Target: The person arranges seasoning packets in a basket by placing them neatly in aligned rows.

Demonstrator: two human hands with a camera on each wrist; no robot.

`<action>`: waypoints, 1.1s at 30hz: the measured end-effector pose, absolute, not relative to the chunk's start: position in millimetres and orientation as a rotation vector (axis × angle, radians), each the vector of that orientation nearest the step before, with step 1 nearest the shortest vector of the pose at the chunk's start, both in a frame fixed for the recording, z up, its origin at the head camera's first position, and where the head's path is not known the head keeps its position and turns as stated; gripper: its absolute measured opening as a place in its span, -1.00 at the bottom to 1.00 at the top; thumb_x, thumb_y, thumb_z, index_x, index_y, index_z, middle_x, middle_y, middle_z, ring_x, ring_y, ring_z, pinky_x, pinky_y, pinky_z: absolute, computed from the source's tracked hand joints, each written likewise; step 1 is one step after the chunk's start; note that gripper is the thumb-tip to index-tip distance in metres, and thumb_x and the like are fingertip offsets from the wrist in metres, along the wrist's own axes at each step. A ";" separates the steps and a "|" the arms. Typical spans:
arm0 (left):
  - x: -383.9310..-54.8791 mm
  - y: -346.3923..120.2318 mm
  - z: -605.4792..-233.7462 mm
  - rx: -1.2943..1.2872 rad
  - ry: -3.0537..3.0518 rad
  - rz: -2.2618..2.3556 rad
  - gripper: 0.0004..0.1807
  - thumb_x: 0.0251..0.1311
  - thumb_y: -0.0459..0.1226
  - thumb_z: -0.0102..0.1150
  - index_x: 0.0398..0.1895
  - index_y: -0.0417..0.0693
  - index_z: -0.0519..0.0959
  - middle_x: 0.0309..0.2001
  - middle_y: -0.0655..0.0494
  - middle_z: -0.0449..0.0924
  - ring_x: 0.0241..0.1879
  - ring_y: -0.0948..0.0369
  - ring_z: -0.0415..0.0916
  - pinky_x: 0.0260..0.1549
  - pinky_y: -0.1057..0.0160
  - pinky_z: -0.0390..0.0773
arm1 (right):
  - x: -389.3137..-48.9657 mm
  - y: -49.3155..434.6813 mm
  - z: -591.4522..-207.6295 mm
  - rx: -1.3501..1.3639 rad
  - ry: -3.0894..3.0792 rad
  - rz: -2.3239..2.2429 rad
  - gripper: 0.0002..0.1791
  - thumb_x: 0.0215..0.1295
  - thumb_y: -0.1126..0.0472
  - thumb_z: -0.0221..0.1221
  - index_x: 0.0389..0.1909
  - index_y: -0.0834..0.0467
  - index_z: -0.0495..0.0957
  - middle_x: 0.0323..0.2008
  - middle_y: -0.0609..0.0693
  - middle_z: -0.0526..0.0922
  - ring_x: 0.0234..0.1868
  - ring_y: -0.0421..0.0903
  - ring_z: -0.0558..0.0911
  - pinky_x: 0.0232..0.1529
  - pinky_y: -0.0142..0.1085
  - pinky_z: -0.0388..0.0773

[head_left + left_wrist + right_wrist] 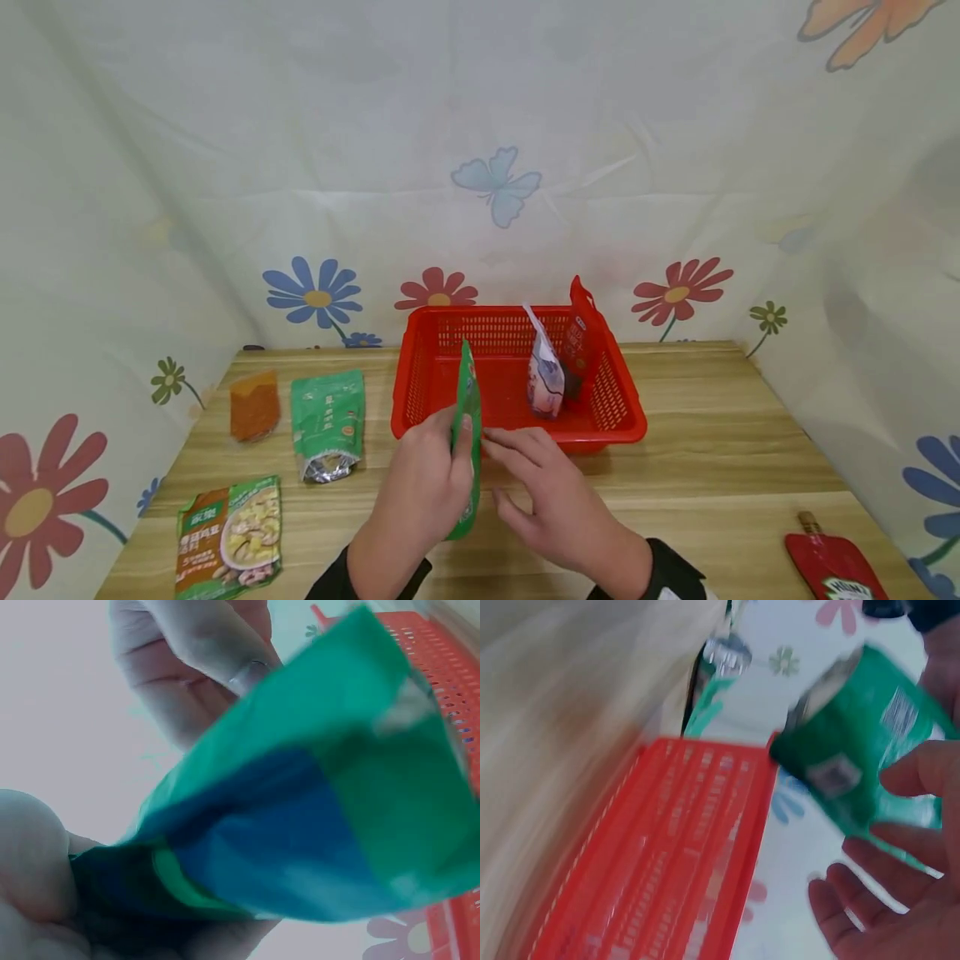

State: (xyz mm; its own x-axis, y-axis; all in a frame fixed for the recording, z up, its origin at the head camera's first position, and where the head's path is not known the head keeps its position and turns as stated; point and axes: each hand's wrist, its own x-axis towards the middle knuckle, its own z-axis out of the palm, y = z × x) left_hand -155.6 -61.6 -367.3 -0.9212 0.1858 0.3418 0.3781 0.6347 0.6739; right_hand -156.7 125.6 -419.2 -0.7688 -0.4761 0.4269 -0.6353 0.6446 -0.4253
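Observation:
My left hand (429, 477) grips a green pouch (468, 442), thumb on its near face, and the pouch stands edge-on in the head view. In the left wrist view the pouch (300, 825) shows a green and blue face. My right hand (551, 504) is close beside the pouch on its right, fingers loosely extended. The right wrist view has the right hand's spread fingers (855, 900) at the pouch's lower edge and a pale label on the pouch (862, 750). Just behind both hands is a red plastic basket (517, 433).
Inside the basket, a white-and-pink pouch (545, 379) and a red packet (583, 337) stand at the right. On the table's left lie an orange-brown packet (254, 407), another green pouch (328, 417) and a food-picture packet (228, 542). A red Heinz pouch (836, 567) lies front right.

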 end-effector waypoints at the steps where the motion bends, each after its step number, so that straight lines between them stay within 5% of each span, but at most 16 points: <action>1: -155.5 -62.4 -365.6 -0.463 -2.631 -1.158 -0.69 0.55 -0.22 -0.02 0.01 -0.28 0.62 -0.28 0.04 0.70 -0.35 0.29 0.66 -0.32 0.29 0.73 | -159.6 130.0 -419.1 0.902 -2.549 0.800 -0.40 0.16 0.10 0.48 0.26 -0.02 0.59 0.26 -0.18 0.61 0.21 -0.24 0.53 0.15 -0.22 0.67; 5: -155.4 -64.5 -359.9 -0.480 -2.687 -1.166 -0.70 0.56 -0.21 -0.04 -0.11 -0.25 0.62 -0.45 0.12 0.58 -0.50 0.34 0.53 -0.47 0.35 0.61 | -175.1 148.8 -420.7 0.889 -2.438 0.672 -0.60 0.09 0.11 0.51 -0.01 0.01 0.73 0.01 -0.14 0.74 0.04 -0.21 0.62 0.03 -0.24 0.72; 11: -155.1 -67.7 -354.9 -0.489 -2.760 -1.186 -0.69 0.56 -0.21 -0.05 -0.08 -0.27 0.61 -0.54 0.17 0.44 -0.55 0.31 0.45 -0.55 0.37 0.50 | -202.1 183.0 -433.9 0.862 -2.385 0.443 -0.54 -0.06 -0.09 0.59 -0.18 0.08 0.79 -0.22 -0.06 0.79 -0.16 -0.14 0.68 -0.09 -0.20 0.75; 23: -164.5 -68.9 -346.4 -0.515 -2.797 -1.110 -0.67 0.55 -0.19 -0.03 -0.45 -0.09 0.48 -0.70 0.18 0.36 -0.71 0.32 0.37 -0.66 0.38 0.44 | -224.4 209.4 -453.1 0.759 -2.701 0.257 -0.64 0.03 -0.11 0.55 -0.23 -0.02 0.76 -0.38 -0.13 0.77 -0.39 -0.22 0.65 -0.20 -0.25 0.75; 33: -192.9 -65.2 -318.0 -0.484 -2.925 -0.972 -0.70 0.49 -0.14 0.08 -0.41 -0.09 0.45 -0.68 0.13 0.46 -0.70 0.29 0.47 -0.61 0.37 0.60 | -229.8 212.5 -452.5 0.800 -2.748 0.255 -0.71 0.05 0.04 0.55 -0.23 0.03 0.74 -0.37 -0.10 0.78 -0.36 -0.18 0.69 -0.11 -0.15 0.76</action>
State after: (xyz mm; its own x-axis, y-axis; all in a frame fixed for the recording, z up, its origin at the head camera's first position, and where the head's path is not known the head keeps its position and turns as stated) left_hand -192.9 -65.2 -318.0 -0.9516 0.2841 0.1170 0.2976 0.7578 0.5807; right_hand -229.8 212.5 -452.5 -0.8119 -0.4995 0.3024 -0.5465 0.8323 -0.0925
